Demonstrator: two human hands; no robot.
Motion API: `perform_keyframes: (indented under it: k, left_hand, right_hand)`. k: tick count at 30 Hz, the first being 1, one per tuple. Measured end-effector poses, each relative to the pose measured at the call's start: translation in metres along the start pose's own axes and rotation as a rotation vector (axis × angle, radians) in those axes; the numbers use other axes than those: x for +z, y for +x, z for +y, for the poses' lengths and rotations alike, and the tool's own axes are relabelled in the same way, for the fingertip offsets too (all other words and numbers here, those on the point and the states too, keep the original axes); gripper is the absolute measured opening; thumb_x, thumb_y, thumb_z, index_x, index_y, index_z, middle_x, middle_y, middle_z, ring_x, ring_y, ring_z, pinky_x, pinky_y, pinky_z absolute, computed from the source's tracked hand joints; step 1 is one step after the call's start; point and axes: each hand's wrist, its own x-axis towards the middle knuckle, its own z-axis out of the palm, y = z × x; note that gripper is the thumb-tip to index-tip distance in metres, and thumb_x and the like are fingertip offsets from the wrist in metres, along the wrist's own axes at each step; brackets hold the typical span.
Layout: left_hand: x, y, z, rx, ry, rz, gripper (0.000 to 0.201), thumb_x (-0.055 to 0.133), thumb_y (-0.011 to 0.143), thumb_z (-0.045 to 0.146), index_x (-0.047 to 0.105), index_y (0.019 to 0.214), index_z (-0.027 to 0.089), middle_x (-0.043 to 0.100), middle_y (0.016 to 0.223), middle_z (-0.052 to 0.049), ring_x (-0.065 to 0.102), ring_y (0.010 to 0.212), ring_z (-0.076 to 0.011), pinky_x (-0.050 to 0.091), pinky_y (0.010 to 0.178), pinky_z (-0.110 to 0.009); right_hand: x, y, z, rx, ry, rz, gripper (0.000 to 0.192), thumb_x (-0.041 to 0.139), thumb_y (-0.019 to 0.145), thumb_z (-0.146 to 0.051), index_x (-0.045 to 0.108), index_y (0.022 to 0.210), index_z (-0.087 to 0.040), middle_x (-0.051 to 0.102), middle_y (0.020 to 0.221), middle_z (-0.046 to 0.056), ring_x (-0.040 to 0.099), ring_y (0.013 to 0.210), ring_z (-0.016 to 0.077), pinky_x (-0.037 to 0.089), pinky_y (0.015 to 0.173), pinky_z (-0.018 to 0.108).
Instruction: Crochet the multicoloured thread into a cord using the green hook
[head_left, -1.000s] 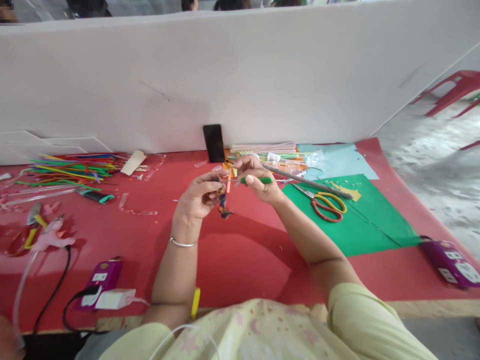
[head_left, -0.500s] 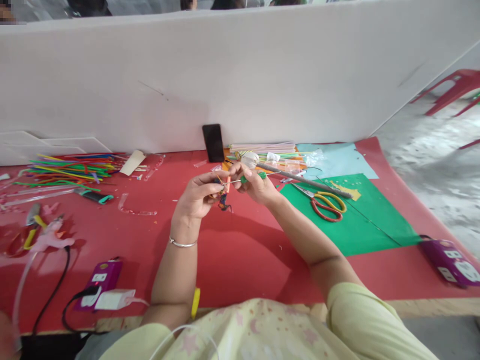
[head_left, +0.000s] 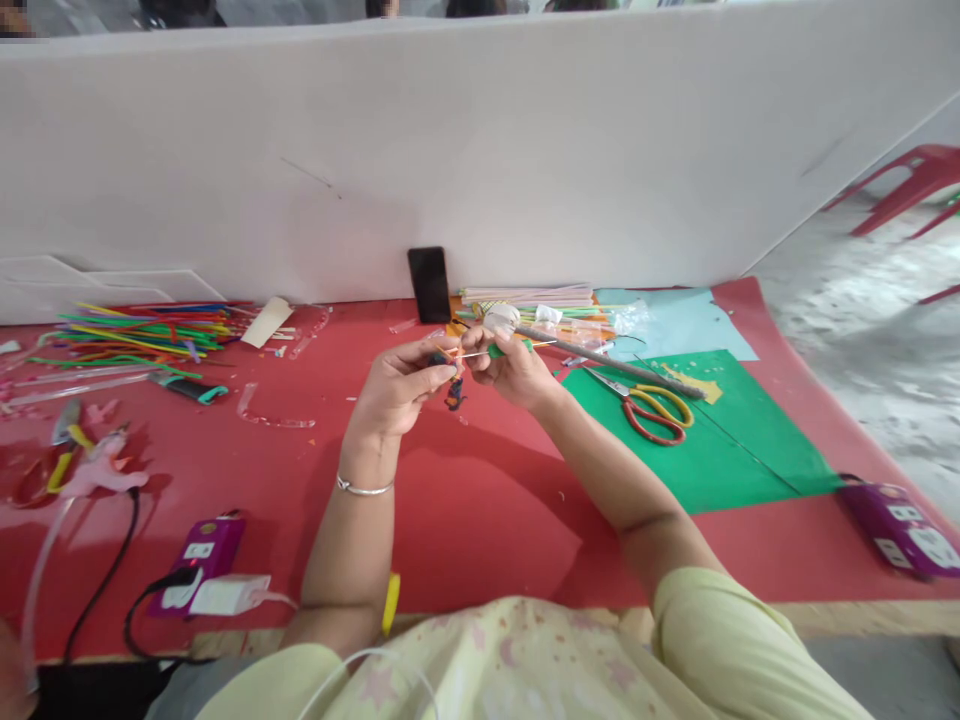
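My left hand (head_left: 397,392) pinches a small craft piece (head_left: 452,385) of orange and dark blue straw bits above the red table cover (head_left: 465,500). My right hand (head_left: 510,372) is close against it, gripping a thin metal needle tool with a green handle (head_left: 496,351); the needle points left into the piece. Both hands are raised a little over the middle of the table, in front of a black phone (head_left: 429,284) leaning on the white partition (head_left: 480,150).
Red-and-yellow scissors (head_left: 651,405) and a grey rod (head_left: 607,358) lie on green paper (head_left: 712,440) to the right. Coloured straws (head_left: 142,333) are piled far left. A pink glue gun (head_left: 94,475) and purple power strips (head_left: 199,560) (head_left: 904,525) sit near the front.
My right hand has drawn in toward my left, sliding the green-handled needle leftward into the straw piece. The piece has risen slightly.
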Motion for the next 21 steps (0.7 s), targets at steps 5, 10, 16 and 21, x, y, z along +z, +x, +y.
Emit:
perform_keyframes:
  k: [5, 10, 16, 21]
  left_hand:
    - [0.002, -0.001, 0.0, 0.06, 0.041, 0.048, 0.038, 0.103, 0.057, 0.015, 0.096, 0.094, 0.022, 0.083, 0.081, -0.007, 0.057, 0.06, -0.0094, 0.036, 0.051, -0.023]
    - [0.002, -0.002, -0.004, 0.13, 0.109, 0.119, 0.039, 0.104, 0.059, 0.016, 0.096, 0.097, 0.022, 0.084, 0.079, -0.006, 0.066, 0.065, -0.0136, 0.045, 0.055, -0.025]
    - [0.001, 0.001, -0.01, 0.212, 0.155, 0.179, 0.04, 0.105, 0.06, 0.018, 0.096, 0.098, 0.023, 0.087, 0.085, -0.007, 0.071, 0.069, -0.016, 0.052, 0.058, -0.027]
    - [0.003, 0.003, -0.013, 0.219, 0.162, 0.213, 0.039, 0.104, 0.06, 0.02, 0.096, 0.098, 0.023, 0.086, 0.082, -0.005, 0.068, 0.064, -0.0134, 0.052, 0.057, -0.026]
  right_hand:
    - [-0.003, 0.002, 0.002, 0.009, 0.035, 0.016, 0.065, 0.083, 0.086, -0.085, 0.069, 0.092, -0.022, 0.05, 0.073, -0.005, 0.05, 0.065, 0.0128, 0.041, 0.055, 0.024]
    - [-0.003, 0.002, 0.001, 0.061, 0.062, 0.067, 0.066, 0.087, 0.081, -0.084, 0.07, 0.09, -0.022, 0.055, 0.07, -0.004, 0.052, 0.062, 0.0123, 0.036, 0.05, 0.023]
    - [0.002, 0.0, 0.004, 0.094, 0.09, 0.084, 0.069, 0.086, 0.08, -0.088, 0.066, 0.087, -0.022, 0.061, 0.075, -0.004, 0.056, 0.054, 0.009, 0.032, 0.043, 0.022]
    - [0.004, 0.0, 0.013, 0.045, 0.041, 0.055, 0.073, 0.072, 0.089, -0.096, 0.062, 0.089, -0.024, 0.062, 0.076, -0.003, 0.064, 0.055, 0.0111, 0.042, 0.043, 0.022]
